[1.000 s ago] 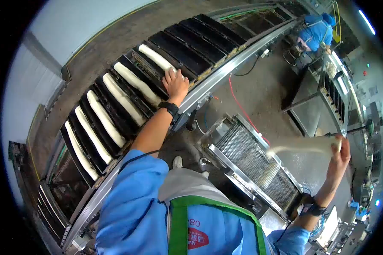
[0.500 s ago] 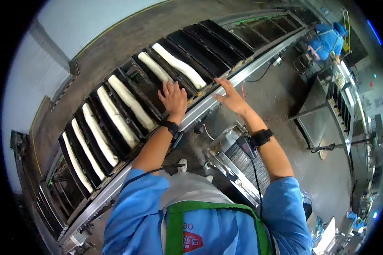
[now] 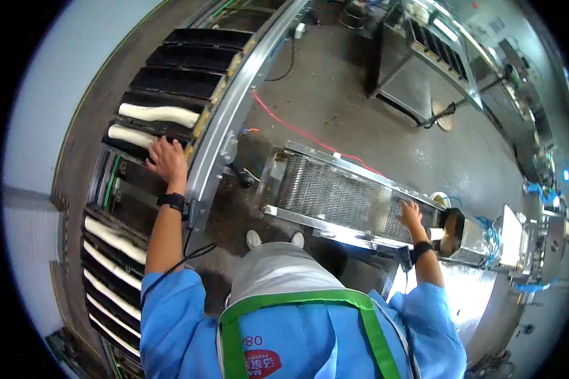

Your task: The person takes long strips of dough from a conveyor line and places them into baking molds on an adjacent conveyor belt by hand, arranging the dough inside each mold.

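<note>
My left hand (image 3: pixel 169 162) lies with its fingers spread over the near end of a long white dough strip (image 3: pixel 129 136) in a black pan. Just beyond it, another dough strip (image 3: pixel 161 114) rests in its own black pan (image 3: pixel 123 101). Over the wire-mesh belt (image 3: pixel 341 189), my right hand (image 3: pixel 412 216) reaches out with loosely extended fingers and nothing visible in them. Close to its wrist, a short pale piece of dough (image 3: pixel 435 234) shows at the mouth of a metal machine (image 3: pixel 464 235).
Several black pans with dough strips (image 3: pixel 114 240) line the conveyor on my left. Farther up it stand pans (image 3: pixel 183 82) without dough. A metal rail (image 3: pixel 224 114) edges that conveyor. A red hose (image 3: pixel 297 129) crosses the floor. A steel table (image 3: pixel 401 82) stands at upper right.
My view has swung to the right. My right hand has moved from beside the pan conveyor to above the mesh belt. My left hand stays at the dough strip.
</note>
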Available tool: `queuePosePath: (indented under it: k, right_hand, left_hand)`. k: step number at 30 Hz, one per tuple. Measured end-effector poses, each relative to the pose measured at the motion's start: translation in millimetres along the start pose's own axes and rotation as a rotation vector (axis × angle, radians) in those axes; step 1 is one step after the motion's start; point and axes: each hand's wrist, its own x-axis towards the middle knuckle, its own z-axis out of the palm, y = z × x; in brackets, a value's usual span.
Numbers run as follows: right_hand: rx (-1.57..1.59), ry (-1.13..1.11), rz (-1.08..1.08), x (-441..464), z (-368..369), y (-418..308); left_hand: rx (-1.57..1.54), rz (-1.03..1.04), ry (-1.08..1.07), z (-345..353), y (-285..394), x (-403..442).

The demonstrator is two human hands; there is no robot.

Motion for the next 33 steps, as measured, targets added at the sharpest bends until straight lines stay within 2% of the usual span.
queuePosePath:
  k: [3,4,5,7,8,9,12,13,15,17,18,19,21,22,23,24,25,27,28,29,30,33]
  right_hand:
    - [-0.045,-0.007,0.063,-33.1,43.0,50.2]
    - [-0.062,0.072,-0.007,-42.2,49.2,56.5]
    - [-0.062,0.073,-0.007,-52.2,37.2,50.9]
    - [-0.278,0.116,0.035,-64.1,10.9,24.1]
    - [-0.291,0.254,-0.04,-51.1,24.9,34.1]
    - [-0.294,0.26,-0.049,-48.4,24.5,35.1]
    - [-0.336,0.236,-0.008,-40.9,19.6,36.0]
    - [-0.376,-0.017,0.117,-40.1,9.6,36.4]
    - [-0.288,0.047,0.189,-35.9,35.1,58.4]
    - [-0.302,0.081,0.087,-31.8,31.9,56.1]
    - [-0.349,0.217,-0.085,-36.8,25.6,54.4]
    - [-0.349,0.22,-0.098,-36.1,13.8,58.7]
    - [0.099,0.233,-0.145,-17.0,-5.0,62.6]
    - [0.084,0.291,-0.057,-30.5,-50.1,32.8]
    - [0.185,0.404,-0.011,-14.8,-54.3,50.1]
    - [0.287,0.497,-0.089,-22.6,-81.9,53.7]
    - [0.474,0.389,-0.078,-24.4,-117.5,50.0]
    - [0.998,0.652,-0.105,-22.2,-152.9,35.3]
    - [1.065,0.588,-0.045,-40.1,-202.4,1.0]
    - [1.107,0.732,-0.213,-34.9,-216.1,-8.0]
    - [1.097,0.629,-0.326,-58.5,-259.0,-49.9]
    - [1.383,0.62,-0.549,-65.6,-317.8,-143.4]
  left_hand:
    - [0.044,0.03,0.0,-2.4,8.1,4.6]
    - [0.043,0.034,0.002,-0.9,11.6,4.3]
    - [0.03,0.047,-0.003,-1.4,15.2,5.6]
    - [0.023,0.042,-0.003,3.8,17.2,7.3]
    - [0.032,0.047,0.003,4.7,19.8,7.5]
    - [0.04,0.05,0.008,5.8,21.2,7.7]
    - [0.028,0.029,-0.04,3.4,27.8,19.6]
    - [0.001,0.017,-0.032,3.3,28.5,18.6]
    - [-0.001,-0.012,-0.024,-0.6,26.0,15.5]
    - [-0.021,0.0,0.004,5.8,18.4,18.0]
    - [-0.014,-0.009,-0.002,6.1,15.6,18.7]
    - [-0.005,-0.019,0.001,-5.6,15.5,18.1]
    - [-0.006,0.002,0.003,-13.2,15.3,17.0]
    - [-0.027,-0.001,0.009,-12.9,13.6,16.4]
    - [-0.024,-0.011,0.015,-13.0,13.1,16.0]
    - [-0.033,-0.005,0.032,-12.2,13.0,15.7]
    - [-0.044,0.002,0.048,-11.0,12.1,16.2]
    - [-0.057,0.002,0.049,6.2,5.0,23.1]
    - [-0.059,0.008,0.05,5.9,6.4,22.8]
    - [-0.061,0.014,0.055,6.1,2.1,21.5]
    - [-0.068,0.019,0.071,10.6,-0.8,21.7]
    - [-0.085,0.009,0.082,22.5,-2.9,21.8]
